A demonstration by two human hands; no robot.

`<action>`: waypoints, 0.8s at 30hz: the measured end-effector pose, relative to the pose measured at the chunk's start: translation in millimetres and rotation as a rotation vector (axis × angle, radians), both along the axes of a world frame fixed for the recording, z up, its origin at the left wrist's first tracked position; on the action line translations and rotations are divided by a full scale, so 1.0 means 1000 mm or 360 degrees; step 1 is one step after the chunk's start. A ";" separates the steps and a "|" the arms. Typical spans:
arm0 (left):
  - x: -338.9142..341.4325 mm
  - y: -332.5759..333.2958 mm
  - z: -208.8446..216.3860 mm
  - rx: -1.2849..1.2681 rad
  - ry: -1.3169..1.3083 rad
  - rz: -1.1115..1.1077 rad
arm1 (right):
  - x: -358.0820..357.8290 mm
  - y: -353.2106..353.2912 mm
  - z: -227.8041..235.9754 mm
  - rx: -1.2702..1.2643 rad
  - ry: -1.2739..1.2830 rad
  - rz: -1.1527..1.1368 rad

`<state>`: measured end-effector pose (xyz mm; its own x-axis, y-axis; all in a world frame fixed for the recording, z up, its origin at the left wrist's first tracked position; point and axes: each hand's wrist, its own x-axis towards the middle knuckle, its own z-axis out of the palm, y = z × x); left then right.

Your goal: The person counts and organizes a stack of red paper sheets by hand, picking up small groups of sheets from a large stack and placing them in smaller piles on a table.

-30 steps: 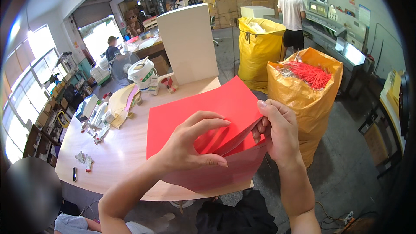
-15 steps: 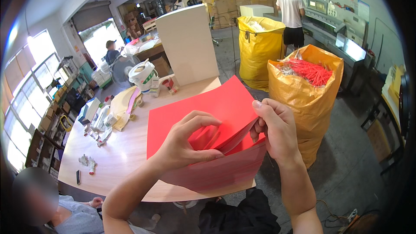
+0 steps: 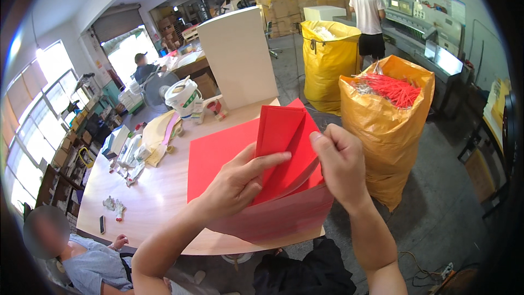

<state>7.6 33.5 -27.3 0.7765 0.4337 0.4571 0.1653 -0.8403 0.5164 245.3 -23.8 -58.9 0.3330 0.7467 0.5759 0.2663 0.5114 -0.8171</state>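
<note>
A tall stack of red paper sheets (image 3: 218, 153) stands at the table's front edge. My left hand (image 3: 234, 183) is closed on red sheets (image 3: 278, 128) bent up from the top into a narrow, raised fold, its index finger lying across the fold. At the stack's right corner, my right hand (image 3: 345, 166) is curled with the thumb on top, at the lifted edges of the sheets. Beneath those edges a gap shows between the lifted sheets and the pile. The fingertips of my right hand are mostly hidden.
Past the stack rises a tall pale sheet pile (image 3: 237, 57). A white bucket (image 3: 183, 98) and packets lie on the wooden table (image 3: 147, 207). Orange (image 3: 382, 136) and yellow (image 3: 327, 71) sacks stand right. A seated person (image 3: 90, 259) is at left; another person (image 3: 367, 11) stands far off.
The upper red sheets have been bent up and over into a raised fold at my left hand, whose fingers have closed. My right hand has shifted slightly left and curled tighter.
</note>
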 end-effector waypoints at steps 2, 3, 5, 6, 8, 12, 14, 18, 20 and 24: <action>-0.005 0.004 -0.005 -0.0045 0.0077 -0.0009 | 0.004 -0.007 0.011 -0.0376 0.0781 0.0603; -0.005 0.003 -0.006 -0.0038 0.0085 -0.0004 | 0.004 -0.008 0.012 -0.0373 0.0829 0.0636; 0.001 -0.006 -0.004 0.0089 -0.0009 0.0059 | 0.002 -0.008 0.012 -0.0351 0.0885 0.0677; 0.001 -0.005 -0.005 0.0082 -0.0020 0.0058 | 0.002 -0.007 0.012 -0.0333 0.0895 0.0683; -0.001 0.000 -0.008 0.0069 -0.0043 0.0056 | 0.002 -0.005 0.010 -0.0314 0.0896 0.0692; -0.002 0.002 -0.008 0.0019 -0.0038 0.0057 | 0.007 -0.006 0.009 -0.0319 0.0825 0.0676; -0.002 0.002 -0.007 0.0000 -0.0035 0.0078 | 0.008 -0.007 0.009 -0.0336 0.0785 0.0660; -0.003 0.002 -0.008 -0.0050 -0.0058 0.0074 | 0.009 -0.009 0.010 -0.0374 0.0724 0.0624; -0.002 0.002 -0.007 -0.0035 -0.0055 0.0065 | 0.010 -0.009 0.009 -0.0312 0.0658 0.0559; -0.001 0.001 -0.004 -0.0033 -0.0050 0.0075 | 0.019 -0.018 -0.013 0.0065 -0.0182 -0.0253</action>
